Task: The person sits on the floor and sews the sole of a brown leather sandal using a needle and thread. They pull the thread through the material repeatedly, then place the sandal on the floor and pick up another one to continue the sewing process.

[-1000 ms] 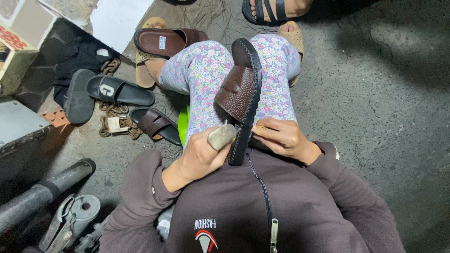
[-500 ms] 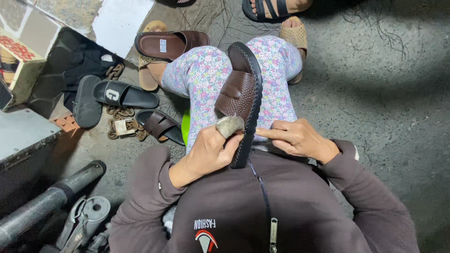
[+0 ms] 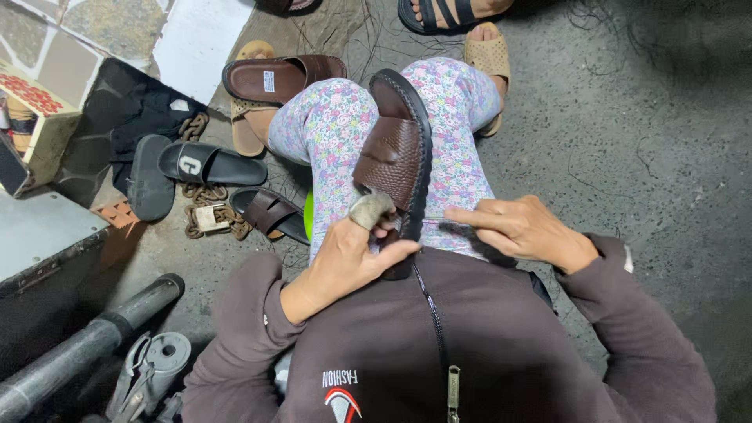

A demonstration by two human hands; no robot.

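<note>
Sandal in work: we have a brown slide sandal (image 3: 397,160) standing on its edge along our lap, between our knees in the flowered trousers (image 3: 329,133), sole edge turned to the right.
Left hand: our left hand (image 3: 356,254) is closed around the heel end of the sandal, and its forefinger wears a grey cloth wrap (image 3: 370,210) that presses against the woven strap.
Right hand: our right hand (image 3: 521,229) lies just beside the sole edge, fingers drawn together on a thin dark tool (image 3: 478,243); we cannot tell what kind of tool it is, nor whether its tip touches the sole.
Done so far: we judge the strap already seated on the sole, since it sits flush where we can see it.
Left to do: we judge the work along the sole edge unfinished, as both hands are on it; the seam itself is too small to read.
Waiting pieces: a second brown sandal (image 3: 278,77) lies on the floor (image 3: 642,141) past our left knee, with a black slide (image 3: 210,164) and a brown strapped sandal (image 3: 270,213) near it.
</note>
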